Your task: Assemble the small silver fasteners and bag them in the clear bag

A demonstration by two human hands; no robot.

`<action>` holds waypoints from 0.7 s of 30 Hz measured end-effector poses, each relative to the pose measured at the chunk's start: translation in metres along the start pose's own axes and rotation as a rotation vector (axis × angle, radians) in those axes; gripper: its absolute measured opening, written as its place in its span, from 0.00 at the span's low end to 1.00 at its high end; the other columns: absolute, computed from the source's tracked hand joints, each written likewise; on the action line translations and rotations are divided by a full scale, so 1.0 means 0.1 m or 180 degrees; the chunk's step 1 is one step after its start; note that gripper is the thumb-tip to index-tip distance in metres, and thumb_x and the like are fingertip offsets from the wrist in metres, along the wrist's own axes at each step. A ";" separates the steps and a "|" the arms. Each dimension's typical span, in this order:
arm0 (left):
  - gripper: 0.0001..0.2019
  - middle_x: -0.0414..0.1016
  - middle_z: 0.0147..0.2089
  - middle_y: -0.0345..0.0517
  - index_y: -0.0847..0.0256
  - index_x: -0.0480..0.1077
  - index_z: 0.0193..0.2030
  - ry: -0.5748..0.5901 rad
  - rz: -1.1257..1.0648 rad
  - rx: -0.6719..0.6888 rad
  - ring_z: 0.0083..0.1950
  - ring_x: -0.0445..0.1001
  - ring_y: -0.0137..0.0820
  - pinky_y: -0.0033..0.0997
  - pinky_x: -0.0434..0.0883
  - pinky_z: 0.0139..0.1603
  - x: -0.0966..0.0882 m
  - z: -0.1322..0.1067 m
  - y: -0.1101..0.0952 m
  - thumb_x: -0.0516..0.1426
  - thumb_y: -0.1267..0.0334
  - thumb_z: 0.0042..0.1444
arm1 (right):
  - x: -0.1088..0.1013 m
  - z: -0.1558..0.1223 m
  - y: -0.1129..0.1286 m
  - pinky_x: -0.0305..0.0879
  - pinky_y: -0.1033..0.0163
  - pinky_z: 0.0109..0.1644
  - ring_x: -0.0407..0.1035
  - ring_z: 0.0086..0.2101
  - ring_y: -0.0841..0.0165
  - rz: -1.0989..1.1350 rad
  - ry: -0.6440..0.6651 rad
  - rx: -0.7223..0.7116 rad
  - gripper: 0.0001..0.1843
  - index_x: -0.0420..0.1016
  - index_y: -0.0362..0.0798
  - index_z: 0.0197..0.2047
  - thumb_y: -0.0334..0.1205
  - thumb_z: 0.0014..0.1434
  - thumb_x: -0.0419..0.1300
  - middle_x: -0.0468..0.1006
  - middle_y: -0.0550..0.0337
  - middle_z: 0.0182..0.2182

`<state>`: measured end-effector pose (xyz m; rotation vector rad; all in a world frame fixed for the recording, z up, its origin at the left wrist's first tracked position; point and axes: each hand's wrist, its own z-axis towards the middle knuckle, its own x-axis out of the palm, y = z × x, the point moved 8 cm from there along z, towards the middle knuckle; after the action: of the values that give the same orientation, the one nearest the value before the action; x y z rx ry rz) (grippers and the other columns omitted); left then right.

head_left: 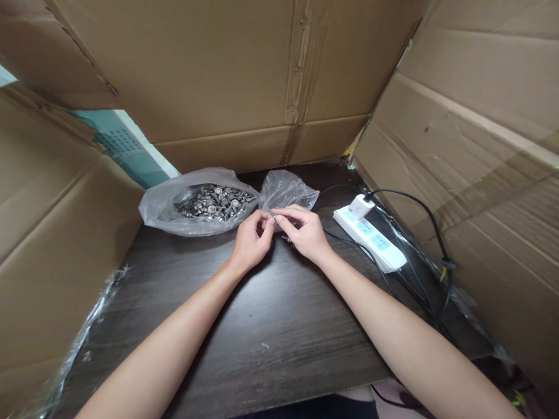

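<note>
My left hand and my right hand meet over the dark wooden table, fingertips pinched together on a small metal part too tiny to name. Just behind them lies a clear plastic bag holding a heap of several grey metal screws or bolts. A second, smaller clear bag lies crumpled to its right, close to my right fingers. Another small dark piece rests on the table under my right hand.
Cardboard walls close in the table at the back, left and right. A white power strip with a white plug and black cables lies at the right. Plastic film lines the left edge.
</note>
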<state>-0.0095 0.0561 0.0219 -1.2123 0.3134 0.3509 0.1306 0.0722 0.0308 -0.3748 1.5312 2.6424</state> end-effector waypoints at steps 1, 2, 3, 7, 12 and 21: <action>0.10 0.74 0.33 0.43 0.62 0.70 0.38 0.0010 0.0000 0.0001 0.32 0.68 0.30 0.28 0.64 0.34 0.00 0.00 0.00 0.54 0.58 0.65 | 0.00 0.00 0.00 0.74 0.62 0.43 0.77 0.40 0.67 0.0009 0.0008 0.0006 0.11 0.85 0.49 0.45 0.40 0.65 0.62 0.82 0.55 0.39; 0.11 0.74 0.33 0.43 0.62 0.71 0.38 0.0022 -0.0006 -0.0001 0.32 0.69 0.30 0.28 0.64 0.34 0.00 0.00 0.00 0.53 0.58 0.66 | 0.00 0.00 0.00 0.74 0.62 0.42 0.77 0.40 0.67 0.0022 0.0011 0.0002 0.10 0.85 0.48 0.45 0.39 0.65 0.62 0.82 0.54 0.40; 0.11 0.75 0.33 0.43 0.62 0.71 0.38 0.0037 -0.0013 -0.0005 0.32 0.69 0.30 0.28 0.65 0.34 0.01 0.00 0.00 0.53 0.57 0.66 | 0.00 0.00 0.00 0.74 0.62 0.43 0.77 0.40 0.67 0.0033 0.0014 -0.0008 0.10 0.85 0.48 0.45 0.38 0.65 0.62 0.82 0.54 0.40; 0.12 0.75 0.34 0.44 0.62 0.71 0.39 0.0081 -0.0003 0.0007 0.32 0.70 0.30 0.28 0.65 0.34 0.02 0.00 -0.01 0.53 0.57 0.66 | 0.00 0.00 0.02 0.74 0.62 0.44 0.77 0.41 0.67 0.0063 0.0046 -0.0061 0.09 0.85 0.48 0.43 0.37 0.64 0.62 0.83 0.55 0.40; 0.12 0.75 0.33 0.44 0.62 0.71 0.38 0.0102 0.0013 0.0041 0.32 0.69 0.30 0.29 0.65 0.34 0.03 0.00 -0.02 0.53 0.56 0.67 | 0.00 0.01 0.01 0.74 0.61 0.44 0.78 0.42 0.65 0.0068 0.0084 -0.0020 0.09 0.86 0.49 0.43 0.38 0.63 0.63 0.84 0.55 0.41; 0.12 0.74 0.34 0.44 0.61 0.70 0.38 0.0109 -0.0034 0.0013 0.33 0.69 0.30 0.29 0.65 0.34 0.02 -0.01 -0.02 0.54 0.56 0.66 | -0.02 0.01 -0.02 0.73 0.61 0.41 0.76 0.35 0.67 -0.0023 0.0020 0.0261 0.10 0.83 0.47 0.40 0.44 0.61 0.65 0.84 0.55 0.37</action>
<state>-0.0070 0.0551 0.0226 -1.2166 0.3370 0.3203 0.1327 0.0739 0.0297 -0.3828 1.6307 2.5654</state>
